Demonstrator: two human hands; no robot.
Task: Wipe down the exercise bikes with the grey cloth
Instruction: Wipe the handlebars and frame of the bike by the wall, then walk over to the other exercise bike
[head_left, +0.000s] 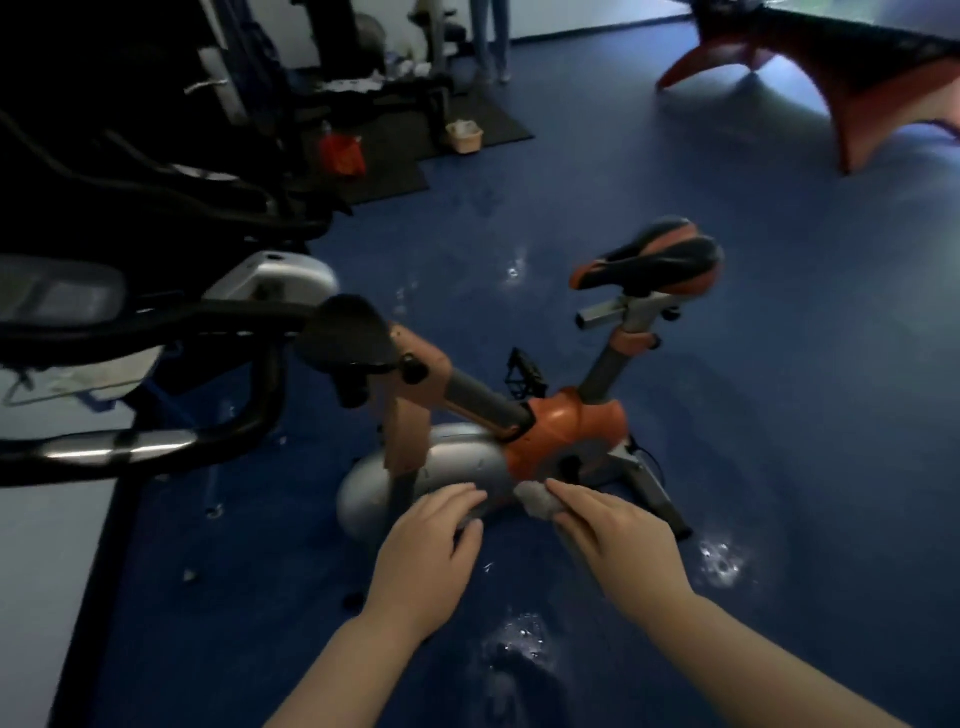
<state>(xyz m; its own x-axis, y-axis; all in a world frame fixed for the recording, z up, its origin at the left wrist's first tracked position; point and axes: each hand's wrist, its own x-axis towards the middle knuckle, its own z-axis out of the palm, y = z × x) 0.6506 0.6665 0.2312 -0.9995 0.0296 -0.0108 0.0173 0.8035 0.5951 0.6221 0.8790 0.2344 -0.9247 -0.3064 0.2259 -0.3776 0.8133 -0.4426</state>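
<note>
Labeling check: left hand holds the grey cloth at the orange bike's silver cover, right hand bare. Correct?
Not quite. The head view shows the hands swapped: the right hand holds the cloth at the bike's silver cover, and the left hand is bare, resting on that cover.

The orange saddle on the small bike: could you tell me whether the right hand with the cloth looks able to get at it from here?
Probably yes. Nothing lies between the right hand, holding the grey cloth, and the saddle, though it sits farther off, so a forward stretch seems needed.

Dim room, glossy blue floor (779, 364)
</note>
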